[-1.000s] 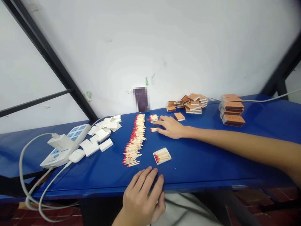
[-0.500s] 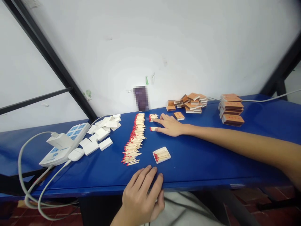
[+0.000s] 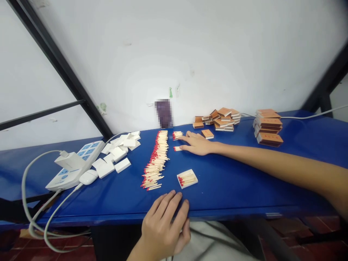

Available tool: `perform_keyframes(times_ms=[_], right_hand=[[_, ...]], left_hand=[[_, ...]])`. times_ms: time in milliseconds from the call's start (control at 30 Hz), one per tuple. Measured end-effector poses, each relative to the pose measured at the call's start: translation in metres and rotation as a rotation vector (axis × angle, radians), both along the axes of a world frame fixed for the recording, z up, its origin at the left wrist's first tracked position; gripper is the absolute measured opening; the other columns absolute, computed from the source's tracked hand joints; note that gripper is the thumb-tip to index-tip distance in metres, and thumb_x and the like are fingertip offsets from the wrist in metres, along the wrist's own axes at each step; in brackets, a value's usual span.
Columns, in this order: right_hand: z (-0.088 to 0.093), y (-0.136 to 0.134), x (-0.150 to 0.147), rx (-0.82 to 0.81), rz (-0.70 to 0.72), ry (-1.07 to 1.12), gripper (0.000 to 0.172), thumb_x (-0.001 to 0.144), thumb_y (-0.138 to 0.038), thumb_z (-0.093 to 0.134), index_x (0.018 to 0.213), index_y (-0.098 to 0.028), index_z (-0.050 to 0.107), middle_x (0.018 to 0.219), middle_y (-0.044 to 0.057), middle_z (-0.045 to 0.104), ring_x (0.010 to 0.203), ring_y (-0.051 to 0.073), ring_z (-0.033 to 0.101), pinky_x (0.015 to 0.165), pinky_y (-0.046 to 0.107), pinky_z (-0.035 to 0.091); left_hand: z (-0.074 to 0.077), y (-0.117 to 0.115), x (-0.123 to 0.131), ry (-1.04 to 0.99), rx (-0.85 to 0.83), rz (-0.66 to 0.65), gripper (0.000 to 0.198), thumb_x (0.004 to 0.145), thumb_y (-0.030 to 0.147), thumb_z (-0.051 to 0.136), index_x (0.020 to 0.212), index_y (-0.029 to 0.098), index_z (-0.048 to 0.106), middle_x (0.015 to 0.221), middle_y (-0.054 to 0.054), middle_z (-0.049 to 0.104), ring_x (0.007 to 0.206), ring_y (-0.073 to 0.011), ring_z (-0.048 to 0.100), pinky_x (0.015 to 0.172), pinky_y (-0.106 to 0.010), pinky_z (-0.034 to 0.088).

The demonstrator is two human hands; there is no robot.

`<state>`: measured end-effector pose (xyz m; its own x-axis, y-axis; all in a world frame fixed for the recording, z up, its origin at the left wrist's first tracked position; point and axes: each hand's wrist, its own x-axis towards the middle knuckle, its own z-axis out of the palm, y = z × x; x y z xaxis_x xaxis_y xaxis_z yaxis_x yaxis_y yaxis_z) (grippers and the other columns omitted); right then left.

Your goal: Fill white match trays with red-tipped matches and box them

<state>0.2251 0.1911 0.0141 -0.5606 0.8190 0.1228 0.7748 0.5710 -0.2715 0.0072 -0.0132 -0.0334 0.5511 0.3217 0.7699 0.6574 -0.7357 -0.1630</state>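
Blue table [image 3: 252, 192] fronts my remote view, near edge beneath my left hand [image 3: 164, 223], fingers loose, surface running right of the white tray [image 3: 189, 185]. Red-tipped matches [image 3: 187, 178] lie inside; beyond the tray, my right hand [image 3: 198, 144] spreads unclenched at two match bunches [image 3: 177, 134], white wall [image 3: 231, 54] behind.

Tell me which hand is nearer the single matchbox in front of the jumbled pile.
Right. The right hand is close beside the matchbox, on its left; the left hand is at the near edge of the table, farther away.
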Motion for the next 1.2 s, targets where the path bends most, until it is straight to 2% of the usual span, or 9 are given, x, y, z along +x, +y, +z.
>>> perform_keyframes(times_ms=[333, 467, 933, 1200], right_hand=[[-0.0066, 0.0001, 0.0013, 0.095, 0.001, -0.015, 0.061, 0.096, -0.057, 0.034, 0.146, -0.022, 0.041, 0.112, 0.014, 0.053, 0.101, 0.03, 0.054, 0.089, 0.045, 0.039], [-0.0074, 0.0004, 0.0017, 0.117, 0.02, -0.013, 0.055, 0.097, -0.054, 0.035, 0.141, -0.022, 0.047, 0.111, 0.013, 0.053, 0.1, 0.029, 0.055, 0.088, 0.043, 0.04], [-0.0053, -0.0044, 0.0014, 0.131, 0.037, 0.032, 0.047, 0.098, -0.046, 0.039, 0.136, -0.023, 0.054, 0.107, 0.011, 0.052, 0.093, 0.025, 0.056, 0.087, 0.04, 0.04], [-0.0047, -0.0025, -0.0001, 0.102, 0.052, -0.01, 0.055, 0.098, -0.056, 0.032, 0.142, -0.027, 0.048, 0.112, 0.013, 0.054, 0.101, 0.028, 0.054, 0.087, 0.043, 0.04]], left_hand=[[0.0008, -0.0008, 0.001, -0.003, 0.007, 0.003, 0.029, 0.083, 0.015, 0.052, 0.105, 0.01, 0.069, 0.106, -0.014, 0.069, 0.101, -0.0297, 0.066, 0.083, -0.04, 0.054], [0.0006, -0.0002, 0.001, -0.003, 0.002, -0.002, 0.029, 0.083, 0.014, 0.052, 0.105, 0.01, 0.069, 0.107, -0.015, 0.069, 0.101, -0.0303, 0.066, 0.083, -0.041, 0.054], [0.0003, -0.0008, 0.0006, -0.01, -0.002, -0.003, 0.029, 0.083, 0.014, 0.051, 0.105, 0.01, 0.069, 0.106, -0.015, 0.069, 0.1, -0.0301, 0.066, 0.084, -0.04, 0.054], [-0.0003, -0.0002, -0.0001, 0.002, 0.007, 0.004, 0.029, 0.083, 0.015, 0.051, 0.105, 0.01, 0.069, 0.107, -0.015, 0.069, 0.101, -0.03, 0.066, 0.084, -0.04, 0.054]])
